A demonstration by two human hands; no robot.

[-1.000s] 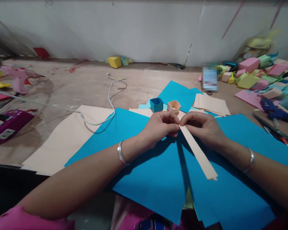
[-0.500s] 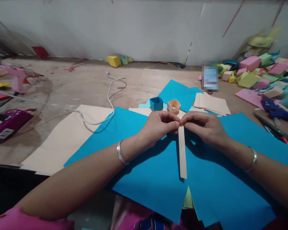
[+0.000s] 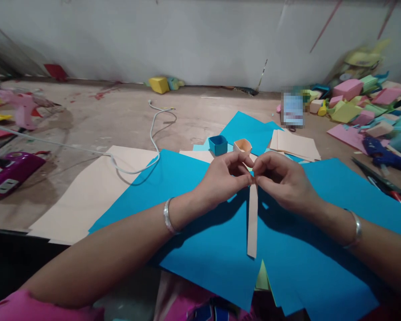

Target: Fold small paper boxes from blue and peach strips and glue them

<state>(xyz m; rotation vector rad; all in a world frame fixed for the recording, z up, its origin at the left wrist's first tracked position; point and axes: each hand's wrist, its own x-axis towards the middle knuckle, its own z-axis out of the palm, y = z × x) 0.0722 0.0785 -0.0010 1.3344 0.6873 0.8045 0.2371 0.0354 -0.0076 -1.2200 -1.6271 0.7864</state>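
Observation:
A long peach paper strip [image 3: 252, 223] hangs down toward me over large blue paper sheets [image 3: 207, 258]. Its upper end is pinched between the fingertips of my left hand [image 3: 222, 180] and my right hand [image 3: 284, 180], which meet at the middle. The fingers hide the exact shape of that end. Just beyond my fingers stand a small blue paper box [image 3: 218, 145] and a small peach paper box [image 3: 242, 145], the latter partly behind my left fingers.
Peach sheets [image 3: 96, 187] with a white cable [image 3: 133, 172] lie left. A purple power strip [image 3: 15, 174] and pink glue gun [image 3: 22, 109] are further left. At right are scissors [image 3: 381, 178], a blue glue gun [image 3: 386, 154] and piled paper shapes [image 3: 349, 89].
Both hands have shifted slightly at the top of the strip, with the fingertips more curled. The strip's lower end has swung a little left and toward me.

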